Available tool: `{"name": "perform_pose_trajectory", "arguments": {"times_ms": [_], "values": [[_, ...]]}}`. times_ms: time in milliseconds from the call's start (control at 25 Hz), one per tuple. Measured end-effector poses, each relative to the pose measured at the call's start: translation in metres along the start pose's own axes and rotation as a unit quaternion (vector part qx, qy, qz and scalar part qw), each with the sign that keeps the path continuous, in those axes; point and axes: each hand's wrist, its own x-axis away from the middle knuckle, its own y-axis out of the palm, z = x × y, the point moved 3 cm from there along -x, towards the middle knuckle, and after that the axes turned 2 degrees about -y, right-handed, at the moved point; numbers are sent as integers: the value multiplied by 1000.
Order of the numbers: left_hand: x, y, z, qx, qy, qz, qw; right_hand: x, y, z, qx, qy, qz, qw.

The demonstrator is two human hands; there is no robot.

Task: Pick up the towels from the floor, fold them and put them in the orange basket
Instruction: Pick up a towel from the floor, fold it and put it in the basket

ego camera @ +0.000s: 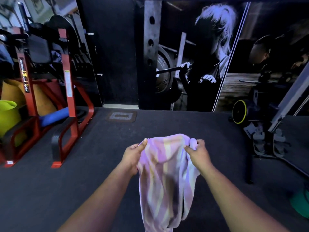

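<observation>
A pink, yellow and pale-blue striped towel [164, 178] hangs in front of me above the dark floor, its lower end running out of the bottom of the frame. My left hand [133, 154] pinches its upper left edge, thumb on top. My right hand [198, 152] grips the upper right corner, where the cloth is bunched in the fingers. The top edge sags slightly between the two hands. No orange basket is in sight.
A red exercise machine [66, 91] stands at the left with a lime-green container [8, 114] and a blue roll [53, 115] behind it. A weight bench with a yellow-rimmed wheel [240, 111] stands at the right. A green object [301, 205] lies at the right edge. A small mat [121, 116] lies by the wall.
</observation>
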Motion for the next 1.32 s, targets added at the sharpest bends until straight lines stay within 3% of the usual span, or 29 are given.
{"name": "perform_pose_trajectory", "arguments": {"times_ms": [200,360,600,760,920,1200,1320], "values": [[7,31,-7,-21,25,-40,999,10,30,-4,-129,-5,-62,990],[11,38,-16,-89,70,-77,990,13,41,-9,-137,-25,-95,986],[10,35,-21,-88,66,35,993,18,58,-6,-136,18,-180,974],[17,41,-20,-77,75,-2,994,26,66,-12,-157,16,-243,957],[15,44,-19,-98,98,-59,989,25,60,-18,-147,-52,-234,960],[21,47,-7,-114,96,-100,984,14,54,-23,-13,-174,-257,951],[18,43,-2,-166,89,-113,976,10,45,-12,-24,-195,-243,950]]}}
